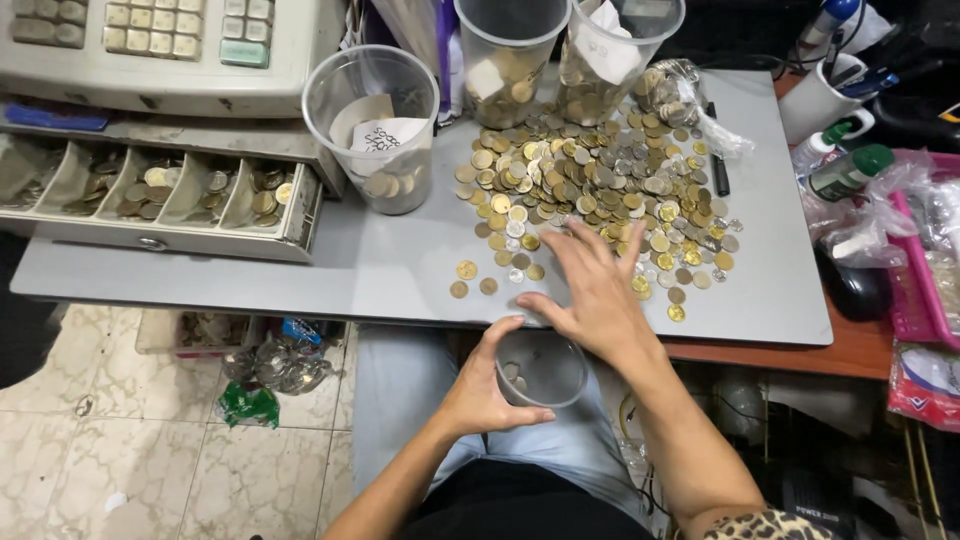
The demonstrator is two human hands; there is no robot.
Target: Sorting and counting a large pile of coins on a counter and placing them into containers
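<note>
Lower centre: left hand [480, 385], grip curled around a small clear cup [541, 368] held just below the grey bench [400, 270] edge. Above it: right hand [595, 290], fingers spread flat, holding nothing, at the near edge of the coin heap [590, 185]. Upper left: open coin drawer [160, 195].

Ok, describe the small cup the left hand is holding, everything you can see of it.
The small cup is clear, thin plastic, round-rimmed, upright and open-topped. A few coins lie at its bottom. The left hand grips its side, holding it below the grey board's near edge, over the person's lap. The right hand rests on the board just above it.
</note>
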